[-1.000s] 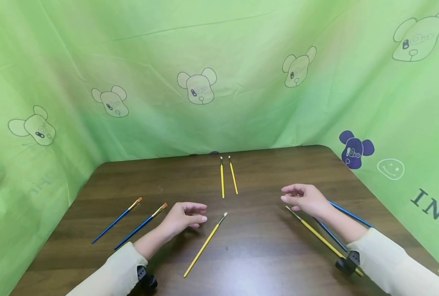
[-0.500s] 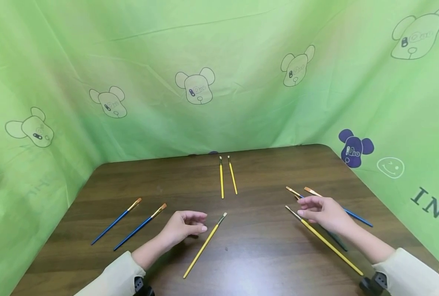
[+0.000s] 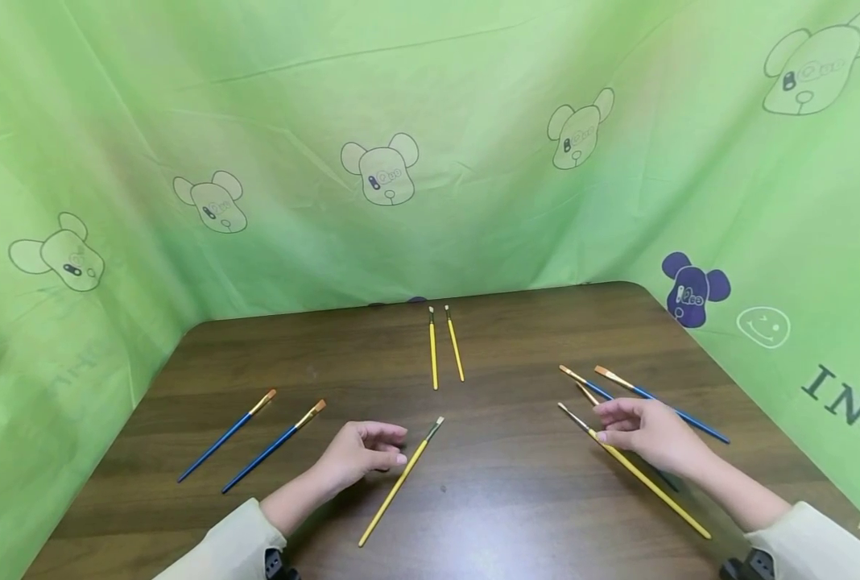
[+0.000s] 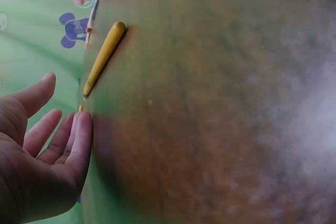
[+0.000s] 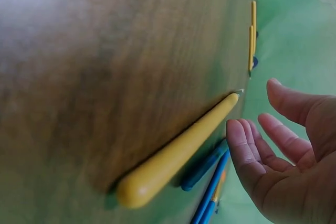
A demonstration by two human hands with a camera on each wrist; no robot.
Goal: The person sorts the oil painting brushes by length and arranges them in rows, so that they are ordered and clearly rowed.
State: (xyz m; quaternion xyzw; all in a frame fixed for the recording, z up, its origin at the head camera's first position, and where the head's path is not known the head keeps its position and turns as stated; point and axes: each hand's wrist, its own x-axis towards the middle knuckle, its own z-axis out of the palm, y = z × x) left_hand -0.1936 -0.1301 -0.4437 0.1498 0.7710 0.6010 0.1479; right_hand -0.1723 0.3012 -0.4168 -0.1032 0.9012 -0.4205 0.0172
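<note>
My left hand hovers over the table beside a yellow-handled paintbrush, fingers loosely bent and holding nothing. In the left wrist view a gap shows between thumb and fingers of that hand. My right hand is above a cluster of paintbrushes at the right, also holding nothing. Under it lie a yellow paintbrush and blue-handled paintbrushes, one of them reaching out on the far side. The right hand partly covers the cluster's handles. The right wrist view shows the yellow handle apart from the fingertips.
Two blue paintbrushes with orange bristles, one outer and one inner, lie at the left. Two thin yellow paintbrushes, one left and one right, lie at the back. A green printed cloth surrounds the brown table.
The right hand has drawn back toward the person and to the right, uncovering the tips of the blue brushes. My left hand has sunk slightly closer. The brushes lie where they were.
</note>
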